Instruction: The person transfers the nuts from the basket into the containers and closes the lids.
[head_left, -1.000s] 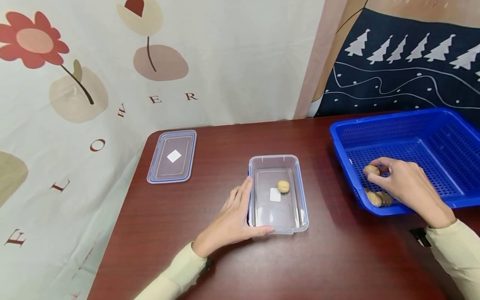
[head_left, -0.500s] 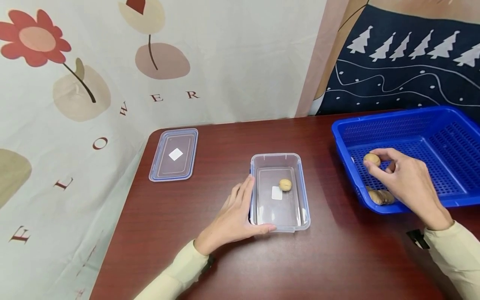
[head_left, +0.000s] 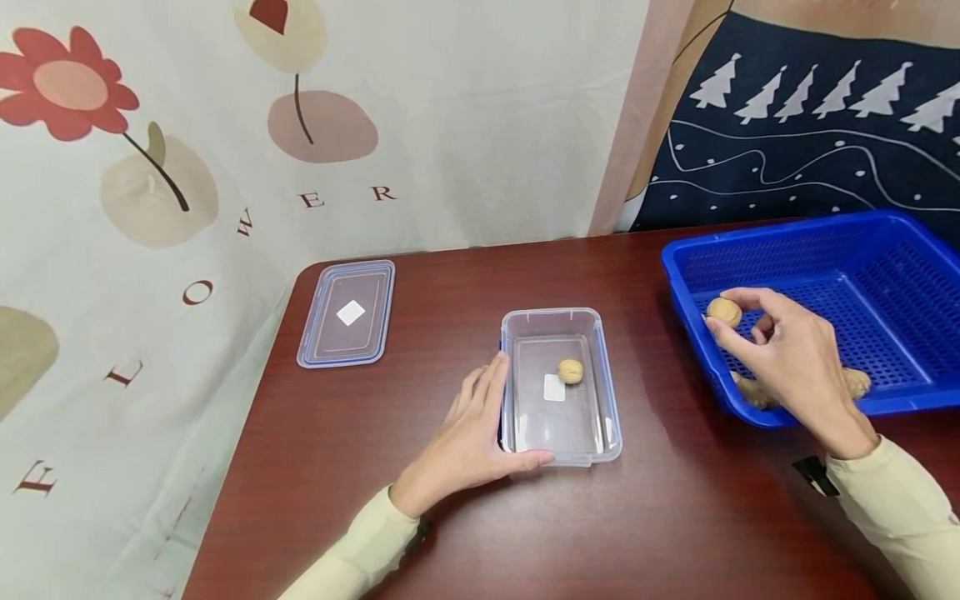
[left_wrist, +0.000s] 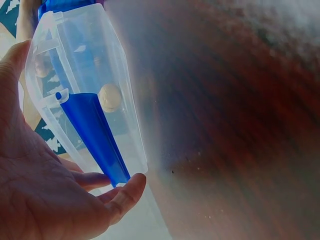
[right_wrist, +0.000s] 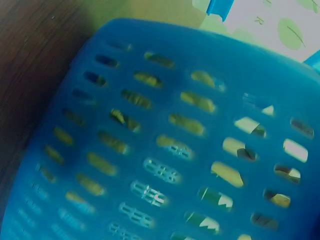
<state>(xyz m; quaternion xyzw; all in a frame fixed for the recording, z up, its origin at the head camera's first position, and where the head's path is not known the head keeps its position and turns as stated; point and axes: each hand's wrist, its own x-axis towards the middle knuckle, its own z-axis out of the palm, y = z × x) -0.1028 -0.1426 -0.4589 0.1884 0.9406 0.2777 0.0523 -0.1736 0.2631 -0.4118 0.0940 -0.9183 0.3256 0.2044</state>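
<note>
My right hand [head_left: 798, 354] pinches a walnut [head_left: 724, 312] between thumb and fingertips, above the left side of the blue basket [head_left: 686, 333]. More walnuts [head_left: 857, 383] lie along the basket's near wall, partly hidden by this hand. On the table stands a clear plastic box [head_left: 528, 429], lidless, with one walnut [head_left: 570, 372] inside by a white label. My left hand [head_left: 457, 450] rests against it, fingers along the left side and thumb at the near rim. In the left wrist view, fingertips touch the blue clip [left_wrist: 95, 135]. The right wrist view shows the basket's slotted wall [right_wrist: 135, 120], not the hand.
The box's lid [head_left: 348, 333], with a blue seal and white label, lies flat at the table's far left corner. A printed cloth [head_left: 480, 125] hangs behind the brown table [head_left: 315, 442]. The basket reaches the right edge of the head view.
My right hand has lifted the walnut from low in the basket and moved left toward the basket's left rim. A walnut behind the wrist has come into view. The left hand stays in place.
</note>
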